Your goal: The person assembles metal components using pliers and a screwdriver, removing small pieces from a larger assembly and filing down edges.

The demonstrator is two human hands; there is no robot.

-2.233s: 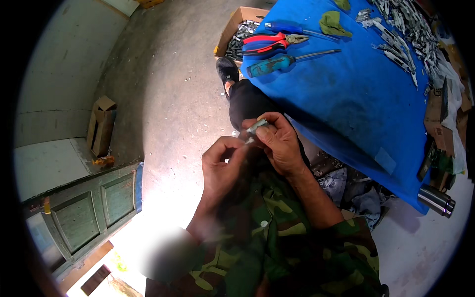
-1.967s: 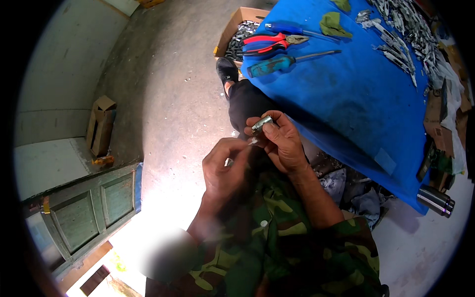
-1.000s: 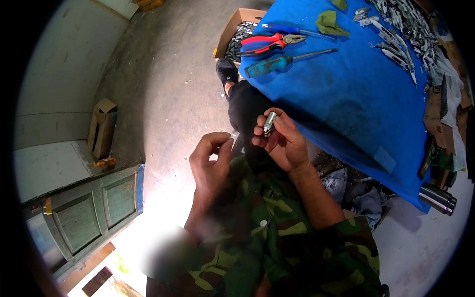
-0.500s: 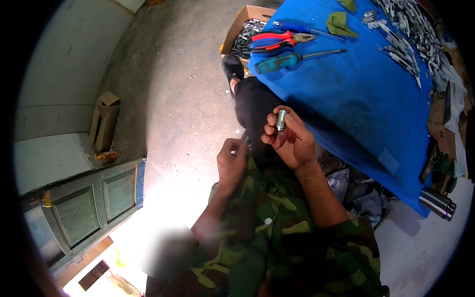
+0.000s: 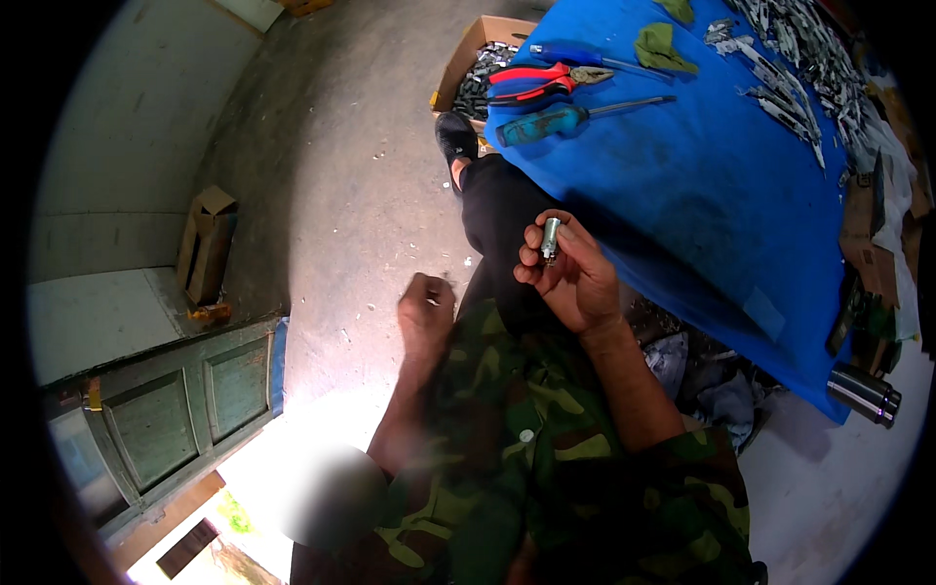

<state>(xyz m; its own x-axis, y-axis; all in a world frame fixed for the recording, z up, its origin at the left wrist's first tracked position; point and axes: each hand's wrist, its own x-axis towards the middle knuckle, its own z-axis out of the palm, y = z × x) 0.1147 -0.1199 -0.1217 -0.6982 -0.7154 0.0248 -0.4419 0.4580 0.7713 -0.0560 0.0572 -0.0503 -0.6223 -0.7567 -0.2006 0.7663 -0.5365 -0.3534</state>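
Note:
My right hand (image 5: 577, 275) pinches a small silver metal cylinder (image 5: 551, 237) between thumb and fingers, holding it upright above my dark trouser leg. The cylinder's lower end is narrower and ragged. To the left, my left hand (image 5: 426, 310) is closed, fingers curled and partly blurred, over the floor beside my leg. Whatever it may hold is hidden. Beyond both hands, the blue-covered table (image 5: 721, 185) carries pliers (image 5: 546, 82) with red and black handles, a teal-handled screwdriver (image 5: 561, 123) and a blue-handled screwdriver (image 5: 595, 58).
A cardboard box (image 5: 468, 68) of small dark and silver pieces stands by my shoe. Metal strips (image 5: 790, 93) heap at the table's far right, near a green cloth (image 5: 665, 47). A steel flask (image 5: 863, 395) is at the right. A tall carton (image 5: 207, 244) stands left.
My left hand has moved left and slightly down, away from the right hand. The right hand keeps its hold on the metal cylinder, nearly still.

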